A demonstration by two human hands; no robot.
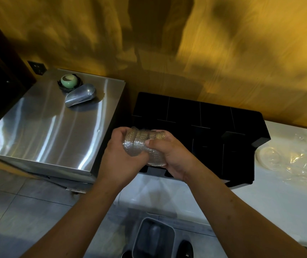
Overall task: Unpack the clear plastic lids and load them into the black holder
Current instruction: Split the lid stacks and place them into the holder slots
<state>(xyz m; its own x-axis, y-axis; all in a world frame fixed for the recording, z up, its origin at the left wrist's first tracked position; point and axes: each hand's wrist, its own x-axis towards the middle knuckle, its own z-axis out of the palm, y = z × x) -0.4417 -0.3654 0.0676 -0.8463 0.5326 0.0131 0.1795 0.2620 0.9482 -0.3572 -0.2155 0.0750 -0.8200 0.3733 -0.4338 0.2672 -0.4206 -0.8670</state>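
A stack of clear plastic lids (139, 144) is held between both hands, just in front of the left part of the black holder (201, 116). My left hand (118, 157) grips the stack's left end. My right hand (169, 155) wraps around its right end and underside. The stack bends in the middle. The black holder stands on the white counter against the wooden wall and has several open compartments. Whether wrap still covers the stack I cannot tell.
A stainless steel box (52, 127) stands left of the holder, with a metal scoop (80, 94) and a green cup (68, 81) on top. Crumpled clear plastic wrap (301, 161) lies on the white counter (288, 202) at right. A grey bin (154, 237) sits on the floor below.
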